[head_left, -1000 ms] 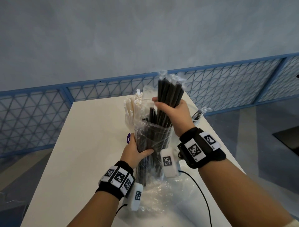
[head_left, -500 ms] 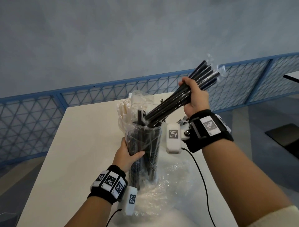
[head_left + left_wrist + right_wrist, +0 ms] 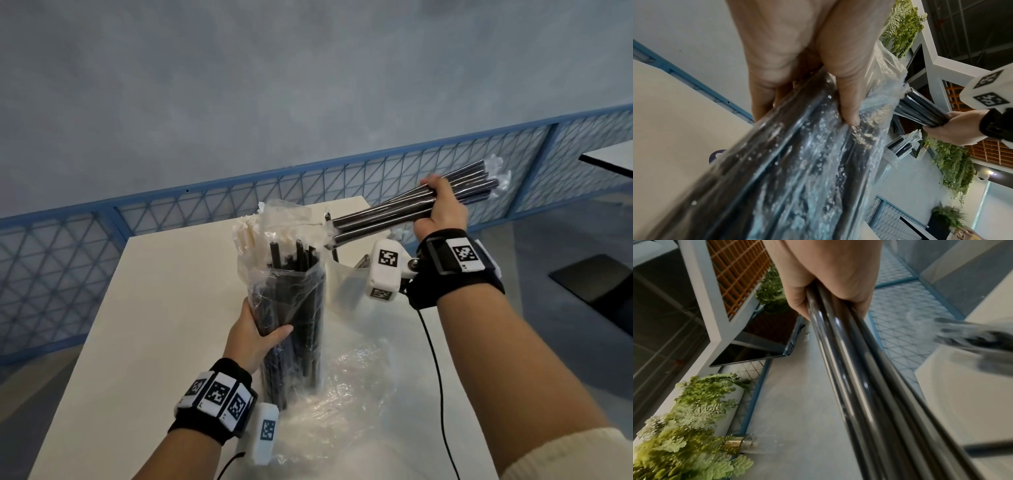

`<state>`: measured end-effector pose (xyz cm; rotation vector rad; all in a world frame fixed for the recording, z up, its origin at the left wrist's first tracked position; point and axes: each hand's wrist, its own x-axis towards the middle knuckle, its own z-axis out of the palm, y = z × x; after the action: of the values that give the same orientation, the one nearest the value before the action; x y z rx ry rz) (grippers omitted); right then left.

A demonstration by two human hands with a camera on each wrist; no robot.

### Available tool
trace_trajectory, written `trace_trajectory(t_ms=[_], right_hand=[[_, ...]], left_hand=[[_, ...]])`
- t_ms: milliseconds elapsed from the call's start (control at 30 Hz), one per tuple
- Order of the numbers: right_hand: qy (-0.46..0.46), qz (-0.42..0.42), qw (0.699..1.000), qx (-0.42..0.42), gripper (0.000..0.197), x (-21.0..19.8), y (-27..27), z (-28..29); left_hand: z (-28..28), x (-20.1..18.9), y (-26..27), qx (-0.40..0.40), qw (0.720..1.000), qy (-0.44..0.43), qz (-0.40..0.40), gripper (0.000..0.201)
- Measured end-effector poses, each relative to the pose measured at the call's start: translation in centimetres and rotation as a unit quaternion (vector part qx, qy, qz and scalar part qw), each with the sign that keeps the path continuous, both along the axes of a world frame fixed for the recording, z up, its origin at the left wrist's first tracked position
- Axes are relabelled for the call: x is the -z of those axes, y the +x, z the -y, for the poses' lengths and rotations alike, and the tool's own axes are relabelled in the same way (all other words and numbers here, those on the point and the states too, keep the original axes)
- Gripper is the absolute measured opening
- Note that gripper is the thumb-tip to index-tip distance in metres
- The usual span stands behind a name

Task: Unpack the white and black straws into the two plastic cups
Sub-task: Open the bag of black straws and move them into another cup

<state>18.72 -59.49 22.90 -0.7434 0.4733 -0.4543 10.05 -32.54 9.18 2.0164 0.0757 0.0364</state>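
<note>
Black straws half out of the bag

My right hand (image 3: 442,209) fists a bundle (image 3: 394,214) at 2 o'clock, free above the bench (image 3: 164,308); my left hand (image 3: 255,337) wraps the bag (image 3: 291,308) of remaining straws at 6. They look light, stiff and slick, so I'd grip mid-length, firmly.

White bench (image 3: 164,308) before a blue mesh railing (image 3: 68,274) and grey wall (image 3: 274,85); green hanging plants (image 3: 953,162) and an orange lattice panel (image 3: 735,272) behind
</note>
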Motion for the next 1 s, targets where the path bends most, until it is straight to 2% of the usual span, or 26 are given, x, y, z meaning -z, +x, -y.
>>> trace_trajectory(t_ms=[100, 133, 167, 233, 333, 567, 700, 800, 1000], right_hand=[[0.017, 0.063, 0.996, 0.067, 0.008, -1.2, 0.7, 0.6], [0.003, 0.084, 0.993, 0.079, 0.011, -1.4, 0.9, 0.5], [-0.027, 0.092, 0.992, 0.082, 0.022, -1.2, 1.2, 0.1], [-0.105, 0.088, 0.989, 0.056, 0.037, -0.6, 1.2, -1.0], [-0.202, 0.073, 0.976, -0.029, 0.037, 1.4, 0.8, -3.0], [-0.266, 0.059, 0.955, -0.114, 0.036, 4.1, 0.9, -5.1], [-0.295, 0.028, 0.952, -0.077, 0.024, 4.5, 1.6, -5.2], [-0.274, 0.009, 0.960, -0.052, 0.022, 3.8, 2.4, -4.3], [-0.244, 0.058, 0.968, 0.025, 0.020, 0.8, 3.9, -2.7]], left_hand=[[-0.1, 0.0, -0.1, -0.003, 1.000, -0.002, 0.000, 0.072], [0.0, -0.1, -0.1, -0.002, 1.000, -0.004, 0.000, 0.072], [-0.1, -0.1, -0.1, -0.002, 1.000, -0.005, 0.001, 0.072], [0.0, -0.3, -0.2, 0.001, 1.000, -0.003, 0.003, 0.072], [0.2, -0.4, -0.2, 0.005, 1.000, 0.004, 0.006, 0.072], [0.3, -0.2, 0.0, 0.005, 1.000, -0.005, 0.006, 0.070], [0.3, 0.0, 0.0, 0.006, 1.000, -0.013, 0.008, 0.070], [0.2, 0.2, 0.1, 0.008, 1.000, -0.012, 0.006, 0.071], [0.1, 0.3, 0.3, 0.006, 1.000, -0.011, 0.005, 0.070]])
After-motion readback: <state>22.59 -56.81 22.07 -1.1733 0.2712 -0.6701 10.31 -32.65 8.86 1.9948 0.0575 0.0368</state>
